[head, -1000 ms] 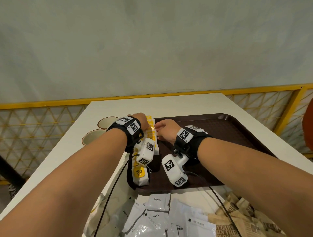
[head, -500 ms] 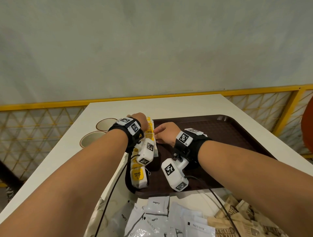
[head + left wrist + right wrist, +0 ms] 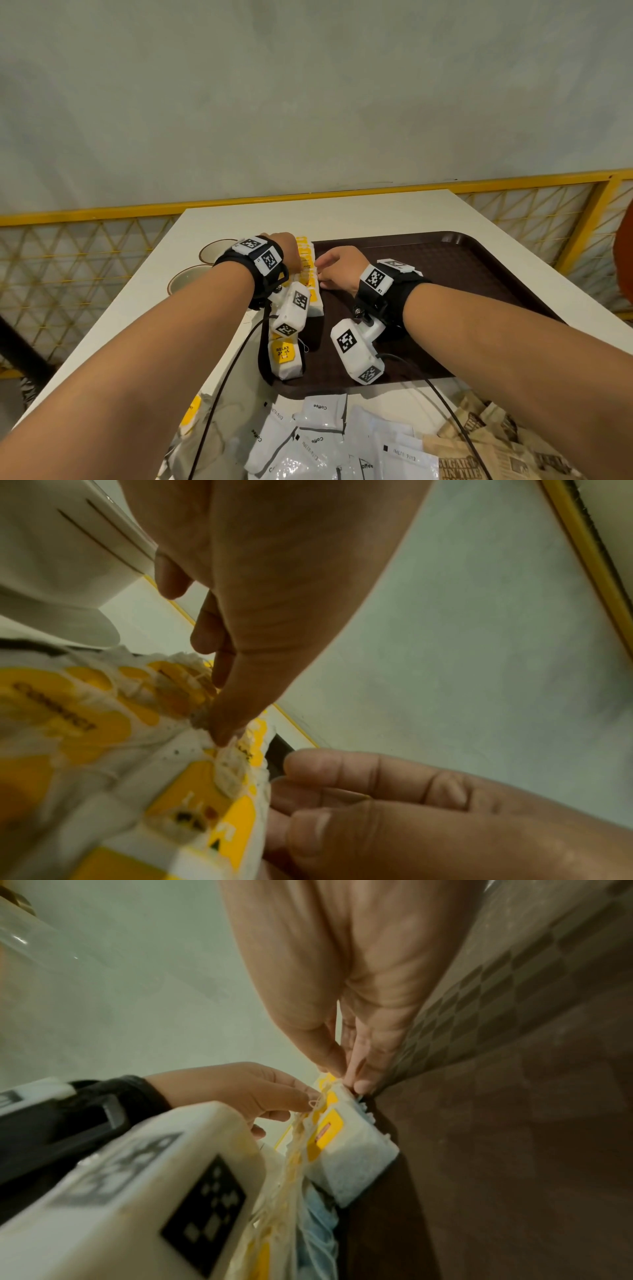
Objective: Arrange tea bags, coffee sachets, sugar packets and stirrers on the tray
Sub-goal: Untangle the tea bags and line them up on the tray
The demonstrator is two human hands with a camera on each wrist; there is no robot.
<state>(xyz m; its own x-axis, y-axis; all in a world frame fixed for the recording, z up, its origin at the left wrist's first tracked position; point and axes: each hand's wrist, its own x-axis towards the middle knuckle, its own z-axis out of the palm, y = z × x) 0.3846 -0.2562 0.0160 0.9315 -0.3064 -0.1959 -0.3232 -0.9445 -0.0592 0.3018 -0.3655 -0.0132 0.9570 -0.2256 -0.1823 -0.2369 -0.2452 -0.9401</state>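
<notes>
A row of white tea bags (image 3: 308, 263) with yellow tags stands along the left edge of the dark brown tray (image 3: 445, 274). My left hand (image 3: 286, 246) is on the row's left side. In the left wrist view its thumb and forefinger (image 3: 219, 710) pinch a tea bag (image 3: 232, 767) at the top. My right hand (image 3: 322, 270) is on the tray side, and its straight fingertips (image 3: 291, 767) press against the edge of the row (image 3: 352, 1142). White coffee sachets (image 3: 322, 431) and brown sugar packets (image 3: 479, 445) lie heaped on the table in front of the tray.
Two empty cups (image 3: 215, 248) (image 3: 186, 277) stand on the white table left of the tray. A yellow railing (image 3: 582, 212) runs behind and to the right of the table. Black cables (image 3: 226, 383) trail from both wrist cameras over the sachets.
Both hands stay at the tea bag row. The right hand's fingertips have crept a little closer to the row's side.
</notes>
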